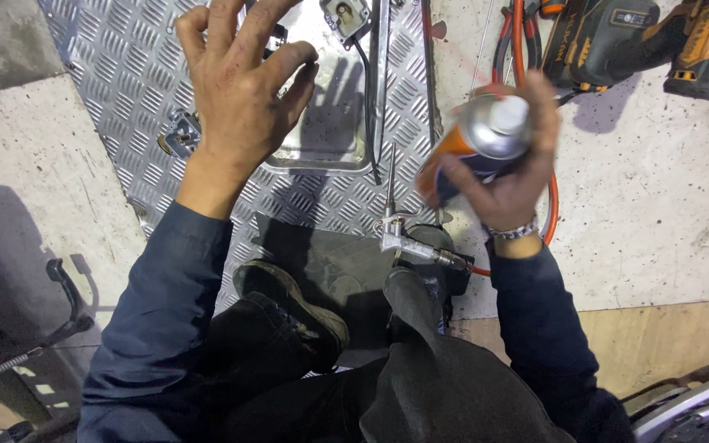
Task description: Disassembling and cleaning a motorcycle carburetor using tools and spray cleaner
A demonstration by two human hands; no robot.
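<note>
My right hand [509, 176] grips an orange and blue spray can [479, 143] with a silver top and white cap; the can is blurred. My left hand [241, 89] hovers with fingers spread over a shiny metal tray [322, 143] lying on a ridged metal plate [125, 74]. It holds nothing. A small metal part [345, 16] with a black cable sits at the tray's far edge. An air blow gun [400, 230] lies by my knee, its thin nozzle pointing away from me.
An orange hose [522, 41] runs across the concrete floor. A black and yellow power tool [650, 37] lies at the far right. A small metal fitting [180, 135] rests on the plate. My shoe [293, 303] and legs fill the bottom. A motorcycle lever [63, 283] is at left.
</note>
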